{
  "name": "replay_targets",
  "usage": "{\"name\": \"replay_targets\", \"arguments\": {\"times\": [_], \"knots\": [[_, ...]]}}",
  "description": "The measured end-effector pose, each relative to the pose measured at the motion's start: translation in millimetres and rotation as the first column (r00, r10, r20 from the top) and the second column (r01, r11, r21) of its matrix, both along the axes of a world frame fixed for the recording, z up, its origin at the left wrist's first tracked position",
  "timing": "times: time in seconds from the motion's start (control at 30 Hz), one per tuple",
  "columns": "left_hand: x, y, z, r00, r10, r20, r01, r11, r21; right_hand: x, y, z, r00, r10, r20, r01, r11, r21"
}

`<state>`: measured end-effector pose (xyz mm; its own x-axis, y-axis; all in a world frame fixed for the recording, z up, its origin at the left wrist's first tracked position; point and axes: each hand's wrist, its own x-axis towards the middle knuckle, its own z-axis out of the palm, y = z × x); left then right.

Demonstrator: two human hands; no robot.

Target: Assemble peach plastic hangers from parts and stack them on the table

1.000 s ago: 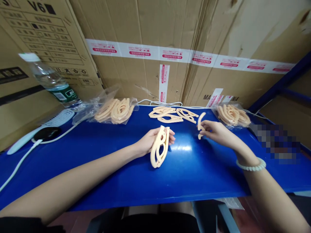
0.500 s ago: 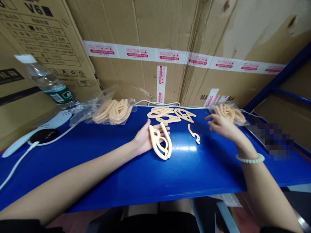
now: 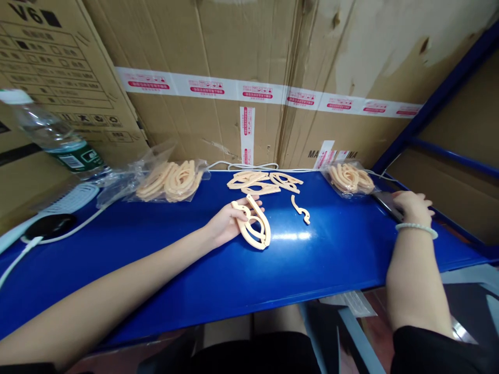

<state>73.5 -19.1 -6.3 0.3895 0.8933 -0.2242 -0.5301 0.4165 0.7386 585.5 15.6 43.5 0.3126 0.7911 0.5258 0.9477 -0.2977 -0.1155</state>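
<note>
My left hand (image 3: pixel 230 223) grips a beige folding hanger (image 3: pixel 255 228) above the blue table, with the thumb across one arm and its two arms folded close together. A loose beige hanger hook (image 3: pixel 300 210) lies just right of it. Behind them several folded hangers (image 3: pixel 253 184) lie in a loose group. At the table's right side, my right hand (image 3: pixel 414 206) is over the end of a dark flat device (image 3: pixel 388 203). Its visible fingers are apart, and the thumb side is near the device; whether it touches is unclear.
Clear bags of hangers lie at the back left (image 3: pixel 171 179) and back right (image 3: pixel 346 179). A water bottle (image 3: pixel 58 137), a pale hairbrush (image 3: pixel 74 197) and a black round object (image 3: pixel 50 226) with a white cable stand left. Large cardboard boxes (image 3: pixel 187 124) wall the back.
My right hand has moved right, from beside the right-hand bag to the dark flat device. My left thumb has closed over the hanger. The view has shifted to the right.
</note>
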Motion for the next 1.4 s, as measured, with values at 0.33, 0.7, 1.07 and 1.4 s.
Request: {"name": "replay_targets", "arguments": {"times": [0.33,0.7,1.07,1.4], "knots": [[7,-1,-3.5,0.997,0.067,-0.025,-0.063,0.987,0.146,-214,-17,18.1,0.542,0.803,0.250,-0.818,0.434,0.377],[8,-7,-3.8,0.982,0.175,-0.066,-0.154,0.957,0.244,-290,-55,-34.1,0.038,0.948,0.317,-0.981,0.095,-0.167],[8,-17,-4.5,0.915,0.127,-0.382,0.026,0.928,0.371,-293,-52,-46.7,0.239,0.883,0.404,-0.906,0.353,-0.235],[0,-1,-3.0,0.909,0.312,-0.276,-0.270,0.946,0.180,-259,-35,-16.2,0.231,0.959,0.162,-0.971,0.238,-0.022]]}}
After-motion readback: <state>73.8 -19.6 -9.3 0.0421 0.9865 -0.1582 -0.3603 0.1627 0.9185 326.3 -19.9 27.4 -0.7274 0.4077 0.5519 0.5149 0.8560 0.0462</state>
